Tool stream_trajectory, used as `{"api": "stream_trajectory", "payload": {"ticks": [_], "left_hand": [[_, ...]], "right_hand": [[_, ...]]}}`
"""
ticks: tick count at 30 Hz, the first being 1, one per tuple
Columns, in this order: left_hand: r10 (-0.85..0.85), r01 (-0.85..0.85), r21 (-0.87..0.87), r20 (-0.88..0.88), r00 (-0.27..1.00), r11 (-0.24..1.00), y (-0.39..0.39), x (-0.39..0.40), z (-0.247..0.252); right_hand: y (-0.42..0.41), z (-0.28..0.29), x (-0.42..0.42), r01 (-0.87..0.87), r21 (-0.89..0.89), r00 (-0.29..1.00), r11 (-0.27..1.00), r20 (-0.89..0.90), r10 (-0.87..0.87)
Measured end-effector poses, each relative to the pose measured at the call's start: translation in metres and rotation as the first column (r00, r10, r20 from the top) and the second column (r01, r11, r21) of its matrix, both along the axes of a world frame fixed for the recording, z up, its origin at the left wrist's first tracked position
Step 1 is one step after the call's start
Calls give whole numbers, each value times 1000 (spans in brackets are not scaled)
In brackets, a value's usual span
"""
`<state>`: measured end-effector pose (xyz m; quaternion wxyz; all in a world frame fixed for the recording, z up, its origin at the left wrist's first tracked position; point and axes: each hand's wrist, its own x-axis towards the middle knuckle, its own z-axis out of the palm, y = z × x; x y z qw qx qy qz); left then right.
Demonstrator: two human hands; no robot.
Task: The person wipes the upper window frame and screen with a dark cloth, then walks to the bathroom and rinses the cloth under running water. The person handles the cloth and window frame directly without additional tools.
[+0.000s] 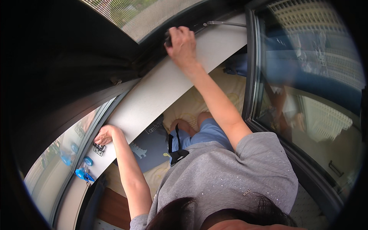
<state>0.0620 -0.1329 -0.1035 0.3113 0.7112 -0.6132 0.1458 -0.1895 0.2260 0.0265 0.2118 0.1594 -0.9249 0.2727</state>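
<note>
My right hand (pixel 183 44) reaches out over the white windowsill (pixel 161 89) to the dark window frame. Its fingers are curled around a small dark object (pixel 168 39), mostly hidden and too blurred to name. My left hand (pixel 105 135) rests at the sill's left part, bent at the wrist, with its fingertips tucked by the frame of the left window pane (pixel 69 143). Touching or just beside those fingers lies a small black openwork piece (pixel 99 149). Closer to me on the sill are a round blue item (pixel 88 161) and a blue plastic item with a clear part (pixel 83 174).
An open window sash (pixel 250 66) stands at my right, its metal stay (pixel 227 23) joined to the frame. A mesh screen (pixel 138 17) covers the far opening. Below the sill are a yellowish bedsheet (pixel 184 106) and a grey printed cushion (pixel 149 146). A black strap (pixel 176 146) hangs by my shorts.
</note>
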Motion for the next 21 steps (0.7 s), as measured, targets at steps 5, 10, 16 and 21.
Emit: {"api": "stream_trajectory", "payload": {"ticks": [5,10,16,21], "left_hand": [[-8,8,33,-25,1000,999,6,-10,9],[7,4,138,-83,997,990,8,-8,15],[18,-12,100,-65,998,995,5,-1,10],[-3,15,162,-72,997,987,16,-17,21]], "right_hand": [[-67,-7,54,-212,-197,971,957,70,229],[-42,6,46,5,-722,898,692,308,315],[47,-5,-7,152,-895,986,419,166,-2],[156,-18,-107,361,-318,922,876,-18,-387]]}}
